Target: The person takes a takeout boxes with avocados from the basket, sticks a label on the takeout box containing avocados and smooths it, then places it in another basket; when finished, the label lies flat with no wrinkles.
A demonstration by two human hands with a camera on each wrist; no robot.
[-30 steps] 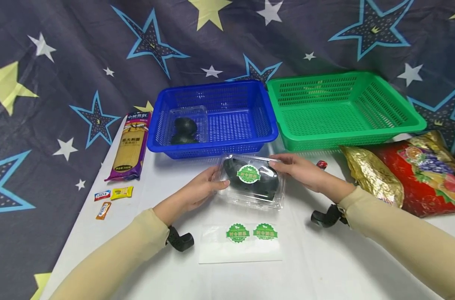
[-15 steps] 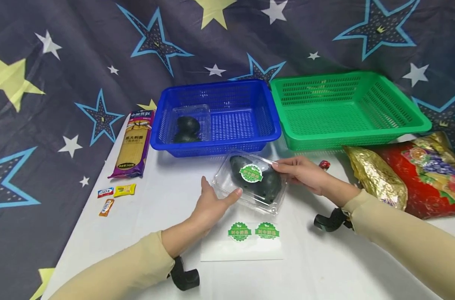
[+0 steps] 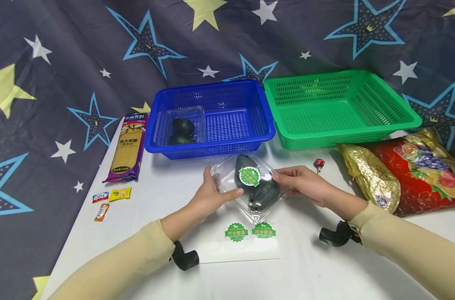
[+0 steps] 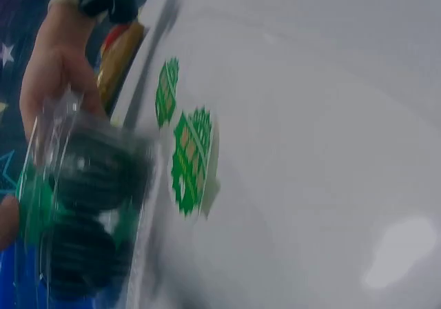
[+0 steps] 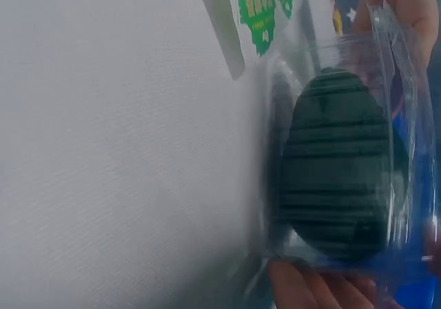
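Note:
Both hands hold a clear plastic clamshell box point(image 3: 255, 214), turned cornerwise above the table. Two dark green avocados point(image 3: 265, 195) show through its lid, which bears a round green-and-white sticker point(image 3: 249, 176). At the left corner my left hand point(image 3: 206, 196) grips it, thumb over the lid and fingers along the side. My right hand point(image 3: 304, 183) pinches the right corner, its fingers partly hidden beneath. In the right wrist view, fingertips point(image 5: 317, 288) lie against the box wall. Just below the box lies a white sheet point(image 3: 235, 253) with two green stickers point(image 3: 236, 232).
A blue basket point(image 3: 212, 148) behind the box contains another clear box point(image 3: 199, 121) of avocados. Right of it stands a green basket point(image 3: 343, 135). Pasta point(image 3: 127, 148) and several small wrapped sweets point(image 3: 120, 194) lie left; a lollipop point(image 3: 319, 163) and a red-gold bag point(image 3: 422, 175) lie right.
The box has turned clockwise, its near right corner swinging toward the front. My left hand came off its left side, spread, and took hold again; the right hand kept its pinch.

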